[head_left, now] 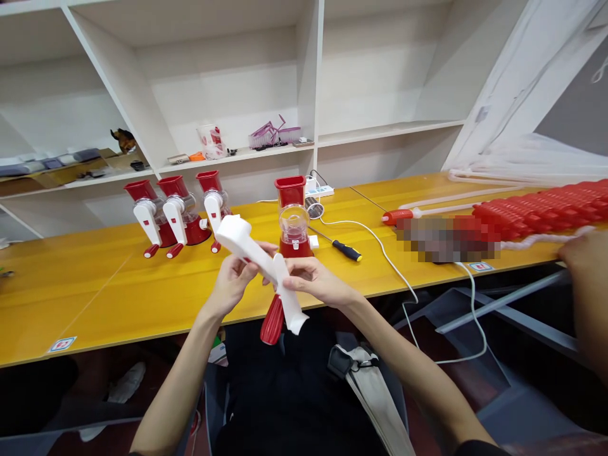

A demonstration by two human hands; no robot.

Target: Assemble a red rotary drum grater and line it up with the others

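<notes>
My left hand (230, 285) is closed around a white crank handle (243, 242), tilted above the table's front edge. Its ribbed red grip (272, 322) hangs at the lower end. My right hand (319, 278) pinches a thin white curled strip (291, 307) that lies across the crank's lower part. The strip looks like soft wrapping, but I cannot tell its material. Just beyond my hands stands a red and clear rotary grater (293, 218), upright, with no crank on the side I see. Some of my fingers are hidden behind the white pieces.
Three more rotary graters (173, 212) with cranks stand at the back left. A screwdriver (346, 250) and a white cable (375, 237) lie to the right. Red parts in a long wrapped stack (546, 212) are at the far right, near another person's arm (586, 285). Shelves (228, 82) rise behind.
</notes>
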